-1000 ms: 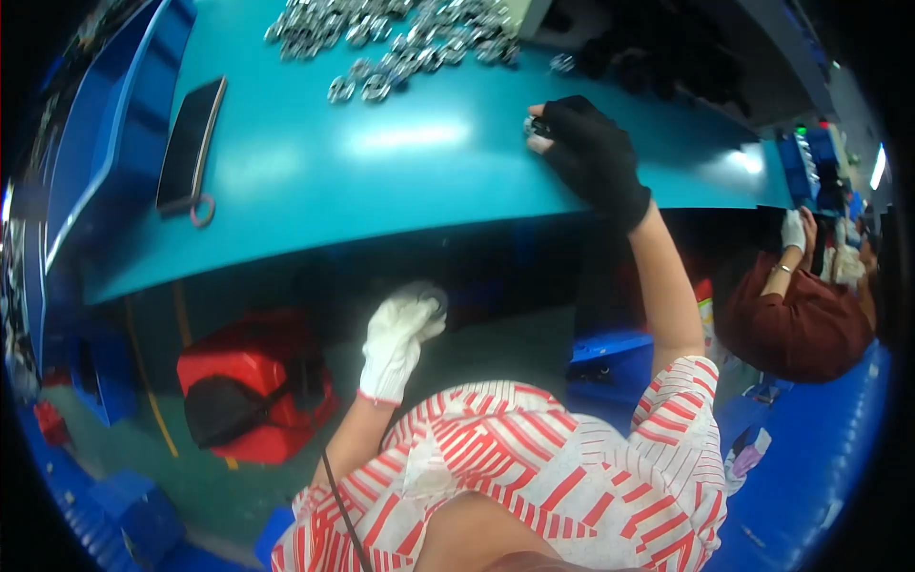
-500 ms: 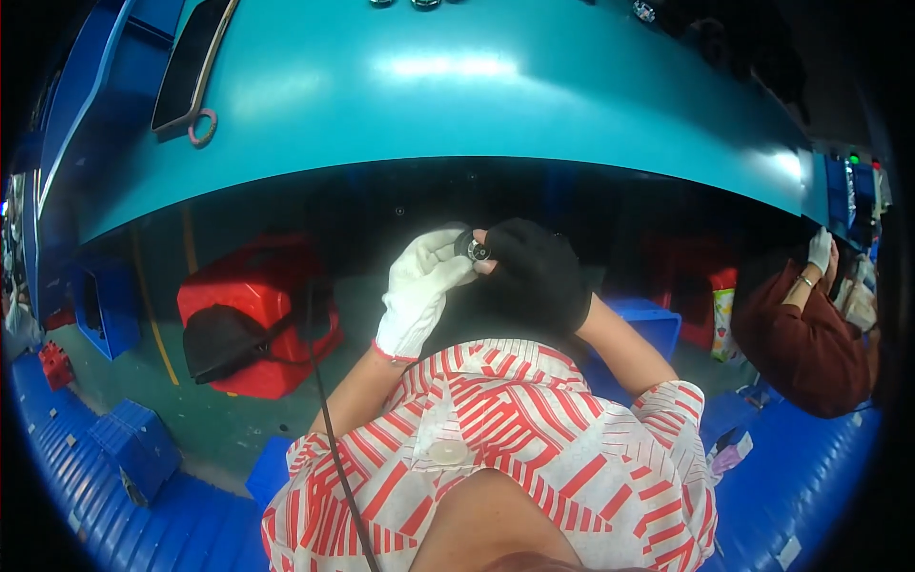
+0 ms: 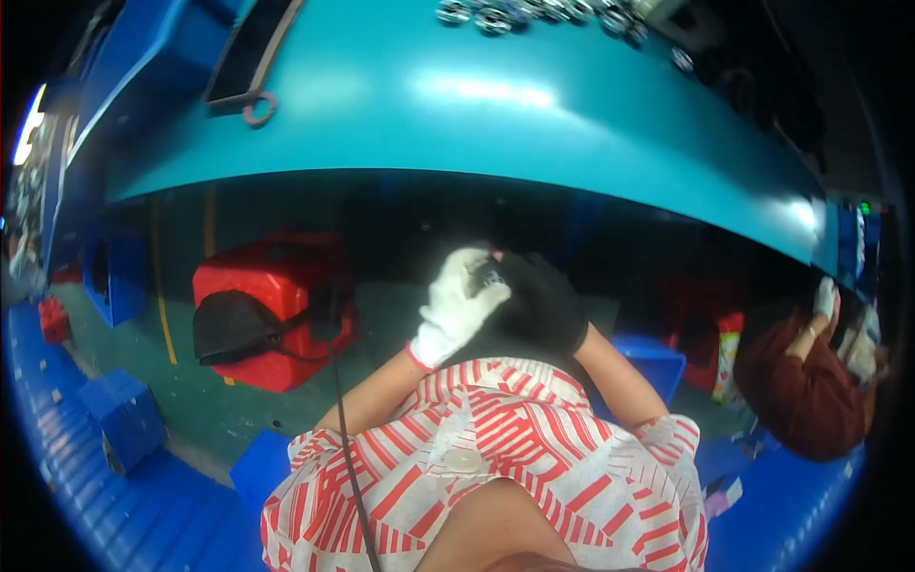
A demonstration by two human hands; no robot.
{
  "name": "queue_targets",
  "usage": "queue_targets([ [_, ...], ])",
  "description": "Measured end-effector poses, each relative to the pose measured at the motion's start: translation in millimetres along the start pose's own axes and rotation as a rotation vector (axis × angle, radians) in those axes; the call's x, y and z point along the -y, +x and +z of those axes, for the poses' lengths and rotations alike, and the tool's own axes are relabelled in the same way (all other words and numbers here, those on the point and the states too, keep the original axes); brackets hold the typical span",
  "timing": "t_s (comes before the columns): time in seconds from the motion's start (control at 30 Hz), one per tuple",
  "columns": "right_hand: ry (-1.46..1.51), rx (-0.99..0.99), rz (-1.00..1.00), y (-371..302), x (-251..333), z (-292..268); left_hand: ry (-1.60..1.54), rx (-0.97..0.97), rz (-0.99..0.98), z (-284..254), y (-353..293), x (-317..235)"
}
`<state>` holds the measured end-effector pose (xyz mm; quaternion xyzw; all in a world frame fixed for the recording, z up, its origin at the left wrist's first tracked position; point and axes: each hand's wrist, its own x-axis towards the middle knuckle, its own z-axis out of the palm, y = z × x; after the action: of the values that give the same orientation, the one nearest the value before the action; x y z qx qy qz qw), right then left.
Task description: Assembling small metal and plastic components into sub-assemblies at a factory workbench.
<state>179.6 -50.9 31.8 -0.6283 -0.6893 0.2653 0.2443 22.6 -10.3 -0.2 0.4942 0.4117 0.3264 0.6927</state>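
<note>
Hands together, we hold a small shiny metal part (image 3: pixel 493 278) at the middle of the view, in front of our chest and below the near edge of the desk (image 3: pixel 334 124). Our left hand (image 3: pixel 456 307), in a white glove, is partly closed: the fingers curl over at 11 o'clock of the part and the thumb reaches in from 7 o'clock, so that the part sits in the gap. Our right hand (image 3: pixel 545 303), in a black glove, meets it from 3 o'clock, and one bare fingertip shows at about 12 o'clock of the part, close to it. The black glove blurs into the dark behind, so we cannot tell how far that hand is closed or whether it grips.

Taking our hands as the dial's centre, we see more shiny metal parts (image 3: pixel 548 13) on the desk toward 12 o'clock. Between 10 and 11 o'clock lies a flat dark slab (image 3: pixel 253 55), with a pink ring (image 3: pixel 259 112) just beside its near end. Off the desk, a red box (image 3: pixel 272 353) stands at 9 o'clock with a black bag (image 3: pixel 229 327) against it, and a blue crate (image 3: pixel 653 367) sits at 4 o'clock.
</note>
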Motion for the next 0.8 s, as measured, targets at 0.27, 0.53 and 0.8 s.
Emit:
queue_targets([
  [0.27,-0.054,0.062,-0.003,3.3,0.9,17.9,0.361,0.008,-0.145,-9.8,-1.5,0.0],
  [0.53,-0.015,0.082,-0.027,-2.9,-6.0,43.6,0.621,-0.036,0.147,-22.7,-13.0,10.0],
  [0.8,0.020,0.100,-0.040,-14.3,-18.6,41.3,0.510,0.163,0.022,-27.0,-20.2,12.3],
])
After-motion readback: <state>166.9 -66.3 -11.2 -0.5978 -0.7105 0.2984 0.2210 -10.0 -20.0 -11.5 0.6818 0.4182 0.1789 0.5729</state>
